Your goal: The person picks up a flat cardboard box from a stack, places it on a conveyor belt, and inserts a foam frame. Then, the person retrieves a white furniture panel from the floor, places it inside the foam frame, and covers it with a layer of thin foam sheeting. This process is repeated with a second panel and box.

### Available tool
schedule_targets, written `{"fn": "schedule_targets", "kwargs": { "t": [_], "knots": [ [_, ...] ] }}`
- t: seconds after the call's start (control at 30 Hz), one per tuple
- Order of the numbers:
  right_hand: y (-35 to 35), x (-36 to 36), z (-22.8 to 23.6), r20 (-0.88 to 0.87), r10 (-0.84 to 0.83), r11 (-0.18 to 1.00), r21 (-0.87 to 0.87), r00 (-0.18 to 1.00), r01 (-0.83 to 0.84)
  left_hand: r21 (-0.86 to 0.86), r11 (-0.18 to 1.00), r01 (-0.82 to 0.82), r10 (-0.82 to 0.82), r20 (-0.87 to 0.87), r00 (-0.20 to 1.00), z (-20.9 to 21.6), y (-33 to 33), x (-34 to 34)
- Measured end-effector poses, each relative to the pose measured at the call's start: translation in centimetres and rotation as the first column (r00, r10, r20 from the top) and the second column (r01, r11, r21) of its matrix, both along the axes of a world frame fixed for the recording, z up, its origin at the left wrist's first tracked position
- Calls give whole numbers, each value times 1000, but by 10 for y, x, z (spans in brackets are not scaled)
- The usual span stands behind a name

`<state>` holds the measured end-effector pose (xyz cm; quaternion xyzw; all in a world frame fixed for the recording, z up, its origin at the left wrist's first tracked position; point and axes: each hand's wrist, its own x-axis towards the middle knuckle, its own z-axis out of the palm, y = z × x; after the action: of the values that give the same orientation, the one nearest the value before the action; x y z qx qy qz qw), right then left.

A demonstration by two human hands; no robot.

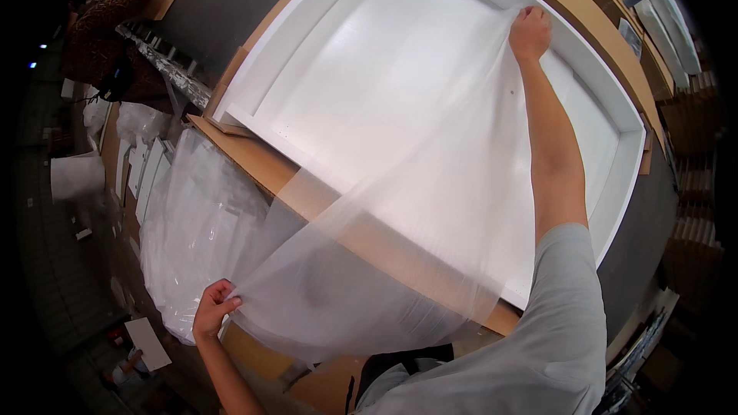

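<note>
A thin translucent foam sheet [400, 207] stretches slantwise between my two hands. At the lower left, my left hand [215, 310] pinches one corner of it. My right hand [531, 33] reaches to the far side with its fingers closed on another part of the sheet. Beneath lies a shallow white tray-like panel [338, 61] with raised rims, which the sheet partly covers. The near part of the sheet hangs over the panel's front edge. Brown cardboard [254, 157] shows under the panel and along its sides.
A heap of clear plastic sheets [200, 223] stands left of the panel. The dark work surface [231, 11] extends behind it at the left. White boards [665, 23] lean at the far right. A person in dark patterned clothing [104, 38] is at the upper left.
</note>
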<state>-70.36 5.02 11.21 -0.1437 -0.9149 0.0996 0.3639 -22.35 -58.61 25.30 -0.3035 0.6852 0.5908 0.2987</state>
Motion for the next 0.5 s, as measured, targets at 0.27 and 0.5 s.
{"fn": "schedule_targets", "kwargs": {
  "t": [0.27, 0.5],
  "knots": [
    [38, -3, -18, 426, 365, 931, -191, 828, -312, -183, 978, 97, -109, -58, 992, -22, 20, -30],
    [27, 133, 16, 321, 359, 933, -128, 876, -336, -328, 929, -173, -14, -497, 867, 42, 104, -88]
  ]
}}
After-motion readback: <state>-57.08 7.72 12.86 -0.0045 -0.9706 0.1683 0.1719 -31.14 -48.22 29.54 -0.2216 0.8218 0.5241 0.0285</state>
